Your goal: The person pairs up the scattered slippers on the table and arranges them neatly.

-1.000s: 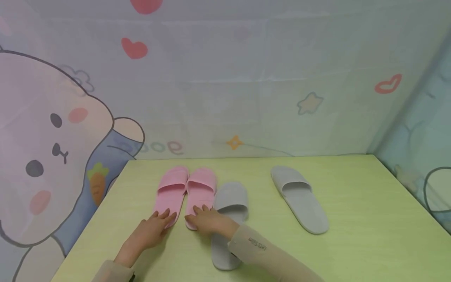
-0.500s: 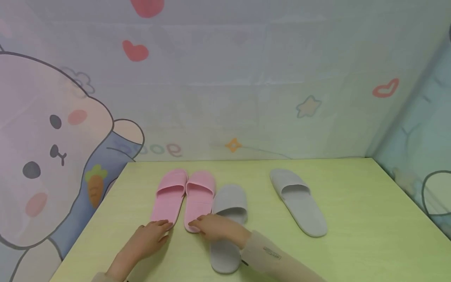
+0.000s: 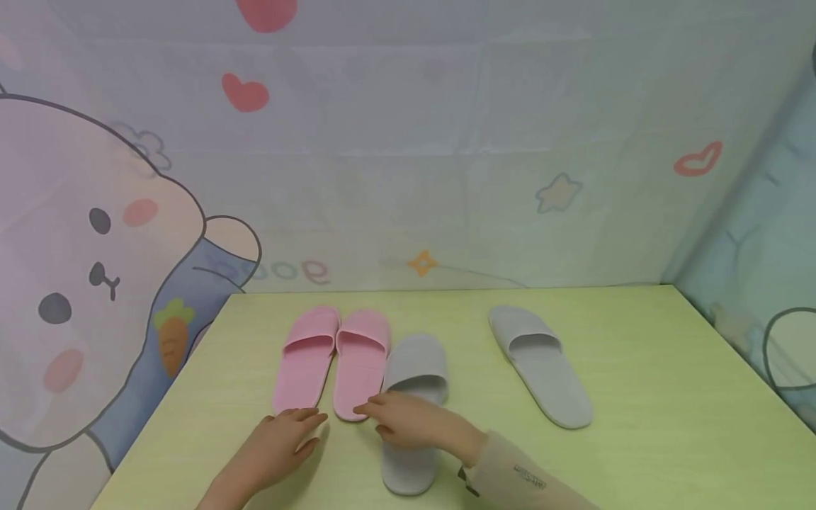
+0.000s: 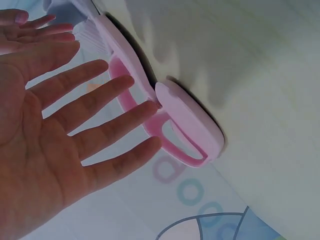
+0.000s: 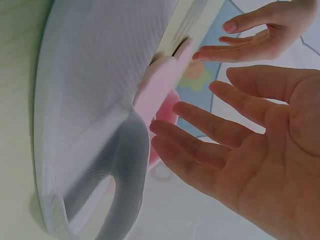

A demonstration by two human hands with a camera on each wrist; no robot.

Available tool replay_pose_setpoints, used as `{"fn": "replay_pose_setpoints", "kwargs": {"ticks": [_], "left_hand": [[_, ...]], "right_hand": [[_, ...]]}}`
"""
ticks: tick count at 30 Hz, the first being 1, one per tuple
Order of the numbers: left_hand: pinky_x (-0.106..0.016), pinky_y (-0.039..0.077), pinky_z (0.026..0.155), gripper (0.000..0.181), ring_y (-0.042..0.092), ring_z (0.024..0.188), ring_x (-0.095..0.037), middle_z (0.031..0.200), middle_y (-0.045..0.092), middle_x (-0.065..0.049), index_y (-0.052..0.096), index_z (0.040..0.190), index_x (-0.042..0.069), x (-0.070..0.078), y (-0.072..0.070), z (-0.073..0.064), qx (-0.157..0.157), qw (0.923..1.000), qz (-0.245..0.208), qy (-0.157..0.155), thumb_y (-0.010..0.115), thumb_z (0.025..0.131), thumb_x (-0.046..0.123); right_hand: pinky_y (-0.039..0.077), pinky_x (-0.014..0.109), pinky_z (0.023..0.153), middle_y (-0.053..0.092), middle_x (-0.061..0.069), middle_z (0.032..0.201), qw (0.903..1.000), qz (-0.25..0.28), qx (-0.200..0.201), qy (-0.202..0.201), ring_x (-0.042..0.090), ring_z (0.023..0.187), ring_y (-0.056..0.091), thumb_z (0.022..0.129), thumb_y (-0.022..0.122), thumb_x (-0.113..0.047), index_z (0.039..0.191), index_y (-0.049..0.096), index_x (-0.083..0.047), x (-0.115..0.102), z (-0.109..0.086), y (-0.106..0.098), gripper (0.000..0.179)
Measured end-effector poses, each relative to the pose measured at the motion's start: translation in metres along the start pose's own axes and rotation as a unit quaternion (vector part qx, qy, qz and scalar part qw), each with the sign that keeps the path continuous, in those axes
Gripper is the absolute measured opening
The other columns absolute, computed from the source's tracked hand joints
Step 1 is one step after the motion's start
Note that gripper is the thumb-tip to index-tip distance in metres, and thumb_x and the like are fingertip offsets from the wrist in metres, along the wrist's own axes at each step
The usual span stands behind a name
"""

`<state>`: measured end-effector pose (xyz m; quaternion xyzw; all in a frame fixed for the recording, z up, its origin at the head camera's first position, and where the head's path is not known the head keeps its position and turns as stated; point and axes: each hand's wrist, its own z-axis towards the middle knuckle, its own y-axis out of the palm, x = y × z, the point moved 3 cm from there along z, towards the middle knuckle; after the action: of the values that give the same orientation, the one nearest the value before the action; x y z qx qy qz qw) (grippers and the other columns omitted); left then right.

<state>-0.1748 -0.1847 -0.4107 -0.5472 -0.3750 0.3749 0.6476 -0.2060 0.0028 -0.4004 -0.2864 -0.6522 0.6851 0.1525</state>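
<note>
Two pink slippers lie side by side in the head view, a left one (image 3: 304,372) and a right one (image 3: 359,375), toes pointing away. My left hand (image 3: 277,446) hovers at the heel of the left one; in the left wrist view its fingers (image 4: 100,95) are spread and hold nothing. Over the heel half of a grey slipper (image 3: 417,361) my right hand (image 3: 411,421) reaches across, its fingertips right at the right pink heel. Relaxed, empty fingers (image 5: 210,125) show in the right wrist view, beside the grey slipper, whose middle my hand hides in the head view.
A second grey slipper (image 3: 551,382) lies slanted farther right, toe to the upper left. Everything rests on a pale green tabletop (image 3: 669,397). A cartoon-printed cloth (image 3: 395,191) hangs behind it and along the sides.
Both hands have drawn back toward the near edge, off the pink slippers' soles. The right hand has also shifted right over the grey slipper. The slippers stay in place.
</note>
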Motion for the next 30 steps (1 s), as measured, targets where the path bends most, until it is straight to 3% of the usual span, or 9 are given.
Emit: {"fn": "replay_pose_setpoints", "kwargs": {"ticks": [12,22,30], "left_hand": [[-0.041,0.047,0.07,0.027,0.059,0.095,-0.019,0.101,0.066,0.0,0.065,0.103,0.014,0.018,-0.004,-0.001,0.082,0.9956,0.031,0.032,0.065,0.078,0.022],[-0.038,0.046,0.071,0.028,0.058,0.097,-0.016,0.103,0.065,0.003,0.064,0.104,0.016,0.035,-0.004,0.001,0.121,0.9905,0.028,0.059,0.066,0.077,0.023],[-0.039,0.046,0.075,0.031,0.059,0.097,-0.018,0.103,0.065,0.002,0.064,0.105,0.016,0.044,-0.001,0.003,0.167,0.983,0.022,0.073,0.068,0.074,0.022]], "right_hand": [[0.041,0.024,0.094,0.055,0.003,0.122,0.999,0.011,0.037,-0.022,0.014,0.111,0.053,0.087,0.053,-0.014,0.127,0.047,-0.012,0.005,-0.026,-0.007,0.041],[0.042,0.03,0.095,0.055,0.008,0.124,0.9982,0.018,0.056,-0.006,0.019,0.114,0.052,0.087,0.053,-0.014,0.126,0.048,-0.012,0.02,-0.055,-0.003,0.039],[0.044,0.035,0.092,0.055,0.012,0.122,0.9957,0.036,0.085,0.009,0.024,0.111,0.053,0.086,0.054,-0.012,0.126,0.048,-0.009,0.03,-0.075,-0.014,0.041]]}}
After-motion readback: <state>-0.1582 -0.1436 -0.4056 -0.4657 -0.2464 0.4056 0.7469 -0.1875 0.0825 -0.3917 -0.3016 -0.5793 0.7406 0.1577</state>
